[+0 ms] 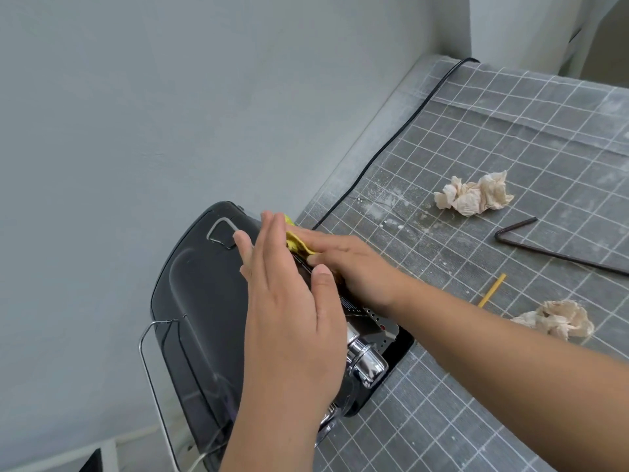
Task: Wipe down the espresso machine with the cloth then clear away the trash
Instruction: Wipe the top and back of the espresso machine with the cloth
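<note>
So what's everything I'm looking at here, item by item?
espresso machine: one, black with chrome parts, at the table's left edge by the wall
cloth: one, yellow, on the machine under the right hand
paper balls: two, beige, crumpled, on the table right of the machine
straw: one, yellow, between the paper balls
bent rod: one, dark, on the table at right
cable: one, black, along the table's wall edge
table: one, grey with white grid
left hand: flat, fingers straight, over the machine
right hand: pressing the cloth

— Can you read anything on the espresso machine [204, 301]?
— No. Fine white print runs along its dark front panel near the frame's centre, beside the hands, but it's too small and blurred to read.
— Elsewhere?
— Nothing legible.
</note>
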Available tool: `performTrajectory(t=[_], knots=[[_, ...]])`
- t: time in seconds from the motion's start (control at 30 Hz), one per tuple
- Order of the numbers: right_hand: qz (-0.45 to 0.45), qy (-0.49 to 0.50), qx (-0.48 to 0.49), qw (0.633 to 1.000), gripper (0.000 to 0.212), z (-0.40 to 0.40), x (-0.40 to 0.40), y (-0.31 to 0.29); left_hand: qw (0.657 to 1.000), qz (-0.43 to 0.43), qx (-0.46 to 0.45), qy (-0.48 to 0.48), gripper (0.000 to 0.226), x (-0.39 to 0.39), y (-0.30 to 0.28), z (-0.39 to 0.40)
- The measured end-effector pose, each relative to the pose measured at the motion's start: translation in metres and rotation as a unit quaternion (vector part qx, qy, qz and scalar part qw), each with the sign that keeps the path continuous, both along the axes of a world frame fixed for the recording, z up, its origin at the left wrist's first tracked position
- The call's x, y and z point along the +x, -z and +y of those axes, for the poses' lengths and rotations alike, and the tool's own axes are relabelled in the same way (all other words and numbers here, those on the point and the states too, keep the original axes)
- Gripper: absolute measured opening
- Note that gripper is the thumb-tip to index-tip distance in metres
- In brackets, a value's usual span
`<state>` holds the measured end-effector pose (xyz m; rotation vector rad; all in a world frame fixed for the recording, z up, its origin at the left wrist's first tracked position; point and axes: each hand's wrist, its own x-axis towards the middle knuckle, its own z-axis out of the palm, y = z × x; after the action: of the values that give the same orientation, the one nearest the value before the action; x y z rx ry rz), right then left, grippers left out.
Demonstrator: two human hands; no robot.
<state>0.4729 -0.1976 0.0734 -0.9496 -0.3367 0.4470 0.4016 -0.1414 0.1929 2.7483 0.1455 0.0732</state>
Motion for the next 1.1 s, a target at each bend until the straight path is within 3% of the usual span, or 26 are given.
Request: performTrajectory(t=[0.07,0.13,0.3,0.53,0.7,0.8,0.9,1.0,1.1], knots=[[0.078,-0.063,0.074,0.992,0.053,-0.008,-0.010,-0.001,1.000,-0.003,0.001,0.001,0.064,0.000,0.000,0.000],[0.152,-0.069,0.088,0.982,0.051,-0.014,-0.015,-0.005,1.000,-0.003,-0.003,0.001,0.062,0.000,0.000,0.000],[0.072,0.034,0.006,0.997,0.033,0.005,0.010,-0.014,1.000,0.003,-0.008,-0.005,0.061,0.001,-0.001,-0.001],[0.028,0.009,-0.134,0.991,0.034,0.029,0.034,0.001,1.000,0.010,-0.010,-0.011,0.062,0.000,-0.001,-0.002],[0.025,0.034,-0.056,0.998,0.021,0.019,0.023,-0.010,1.000,0.014,-0.008,-0.009,0.063,0.001,-0.003,-0.001],[0.014,0.019,-0.090,0.996,0.036,0.029,0.044,-0.018,1.000,0.019,-0.006,-0.005,0.066,0.003,-0.004,-0.002],[0.017,0.022,-0.165,0.986,0.025,0.044,0.054,0.017,1.000,0.022,-0.008,-0.015,0.064,0.002,-0.003,-0.003],[0.071,-0.034,-0.205,0.976,0.035,0.034,0.039,0.056,1.000,0.024,-0.004,-0.016,0.064,0.001,-0.003,-0.004],[0.108,-0.074,-0.140,0.982,0.035,0.025,0.031,0.065,1.000,0.022,-0.003,-0.018,0.063,0.001,-0.003,-0.005]])
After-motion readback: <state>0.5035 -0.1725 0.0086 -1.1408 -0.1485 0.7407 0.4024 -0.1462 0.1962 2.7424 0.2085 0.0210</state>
